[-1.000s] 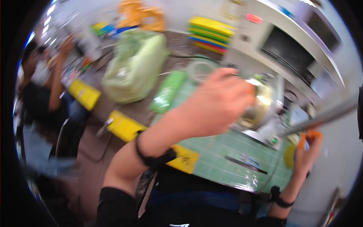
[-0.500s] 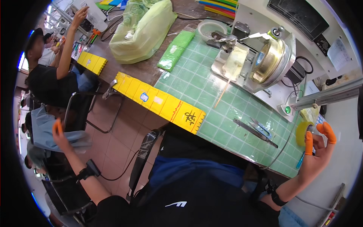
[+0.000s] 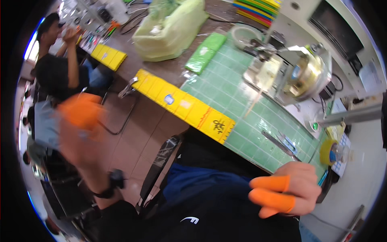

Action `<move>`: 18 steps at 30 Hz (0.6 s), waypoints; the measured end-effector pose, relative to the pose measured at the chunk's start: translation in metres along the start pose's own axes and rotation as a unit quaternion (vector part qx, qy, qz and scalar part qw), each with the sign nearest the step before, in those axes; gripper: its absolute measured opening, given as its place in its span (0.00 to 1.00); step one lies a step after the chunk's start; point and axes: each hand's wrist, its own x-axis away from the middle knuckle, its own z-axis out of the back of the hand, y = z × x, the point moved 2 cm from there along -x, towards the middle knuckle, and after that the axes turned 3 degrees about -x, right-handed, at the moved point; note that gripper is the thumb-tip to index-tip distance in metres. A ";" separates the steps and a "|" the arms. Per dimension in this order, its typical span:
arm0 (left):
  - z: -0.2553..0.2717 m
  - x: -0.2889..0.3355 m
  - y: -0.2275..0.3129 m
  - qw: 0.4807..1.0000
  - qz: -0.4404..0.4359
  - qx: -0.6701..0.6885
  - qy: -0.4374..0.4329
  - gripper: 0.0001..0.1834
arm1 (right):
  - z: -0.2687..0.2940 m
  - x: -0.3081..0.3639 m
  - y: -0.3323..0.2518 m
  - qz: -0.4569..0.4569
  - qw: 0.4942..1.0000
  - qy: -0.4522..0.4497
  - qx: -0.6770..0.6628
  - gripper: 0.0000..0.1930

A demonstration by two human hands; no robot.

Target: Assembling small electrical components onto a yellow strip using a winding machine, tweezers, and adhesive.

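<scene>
At the near edge of the green gridded mat [image 3: 217, 88], one right hand [image 3: 296, 189] hangs over the lap; three orange finger covers [image 3: 272, 201] are visible on it, its fingers stand narrow, close to each other, and whether they pinch something small I cannot tell; just beside its knuckles, two tools lie on the mat: one long, dark, flat tool [image 3: 277, 142] and one pair of small blue-handled snips [image 3: 290, 145]; one yellow round roll of tape [image 3: 325, 152] is at their right. Over the floor side, well apart from the mat, one left hand [image 3: 80, 127] is blurred, orange at the tips; I cannot tell if its fingers are wide or narrow; two yellow flat strips lie at table edges, one longer [image 3: 181, 103], one shorter [image 3: 109, 56]; farther up stands one machine with a round gold-coloured drum [image 3: 300, 78].
</scene>
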 end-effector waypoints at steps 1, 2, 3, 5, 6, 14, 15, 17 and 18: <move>0.004 -0.053 0.067 0.978 -0.066 0.173 -0.092 0.24 | -0.002 0.001 0.002 0.010 1.000 0.001 -0.019 0.24; -0.008 -0.077 0.105 0.927 -0.093 0.357 -0.072 0.19 | -0.001 -0.001 0.006 0.000 1.000 0.011 -0.007 0.24; -0.016 -0.090 0.130 0.867 -0.148 0.475 -0.038 0.14 | -0.005 0.001 0.010 -0.016 1.000 0.011 -0.020 0.24; -0.018 -0.106 0.161 0.782 -0.159 0.602 0.002 0.13 | 0.009 0.008 0.002 -0.100 0.994 -0.016 -0.027 0.22; -0.022 -0.117 0.176 0.740 -0.133 0.659 0.009 0.14 | 0.015 0.014 0.000 -0.140 0.987 0.062 -0.041 0.25; -0.019 -0.127 0.216 0.589 -0.008 0.794 -0.153 0.15 | 0.043 0.034 0.006 -0.157 0.968 0.172 -0.094 0.26; -0.019 -0.129 0.217 0.590 -0.009 0.792 -0.154 0.15 | 0.041 0.034 0.004 -0.178 0.962 0.184 -0.091 0.24; -0.020 -0.124 0.211 0.607 -0.017 0.776 -0.170 0.16 | 0.030 0.031 0.004 -0.196 0.956 0.190 -0.104 0.23; -0.020 -0.120 0.210 0.611 -0.011 0.772 -0.171 0.16 | 0.025 0.029 0.005 -0.207 0.957 0.183 -0.092 0.21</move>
